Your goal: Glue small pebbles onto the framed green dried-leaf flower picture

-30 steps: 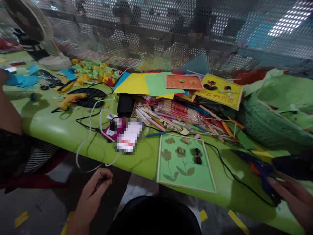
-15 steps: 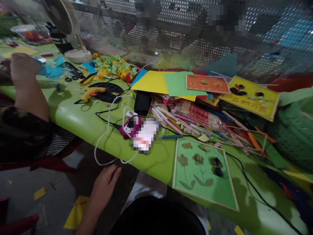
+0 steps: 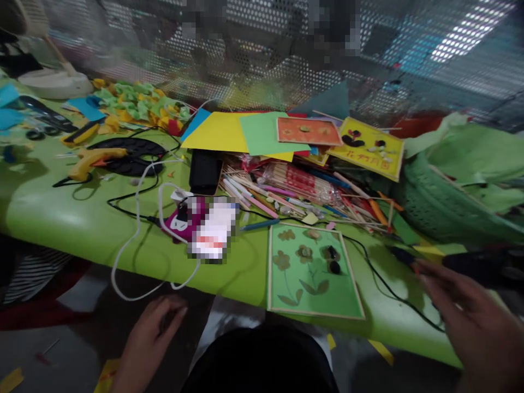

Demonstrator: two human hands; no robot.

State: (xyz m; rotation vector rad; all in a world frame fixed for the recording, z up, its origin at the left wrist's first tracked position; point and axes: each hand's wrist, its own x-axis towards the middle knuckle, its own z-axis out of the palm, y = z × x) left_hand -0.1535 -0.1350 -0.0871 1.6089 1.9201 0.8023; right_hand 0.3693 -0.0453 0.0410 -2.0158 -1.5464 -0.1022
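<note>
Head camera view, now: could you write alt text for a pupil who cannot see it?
A person's right hand is at a dark tool, mostly hidden, beside a framed green flower picture on a green table. The left hand hangs near the table edge; behind the picture lie sticks and coloured paper.

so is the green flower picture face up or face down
Face up: the green flower picture lies on the table with its flowers and black pieces showing.
</note>
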